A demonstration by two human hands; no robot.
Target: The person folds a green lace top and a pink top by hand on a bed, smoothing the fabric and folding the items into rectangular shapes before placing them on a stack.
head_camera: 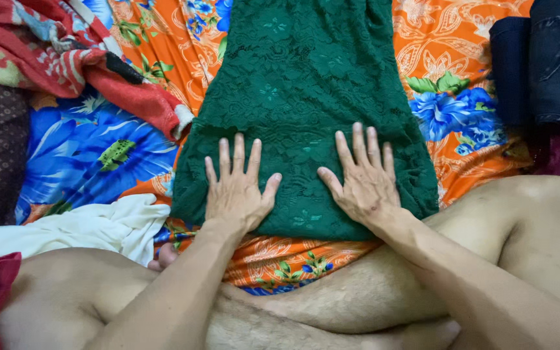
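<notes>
I am pressing my left hand [238, 188] and right hand [362, 178], both flat with fingers spread and gripping nothing, side by side on the near hem of the green lace dress [306, 91], keeping it smooth on the floral sheet [461, 78].

Orange and blue floral sheet [461, 78] underneath, folded dark clothes [546, 65] at right

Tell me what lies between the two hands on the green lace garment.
In the head view, only green lace garment shows between the left hand and right hand.
</notes>
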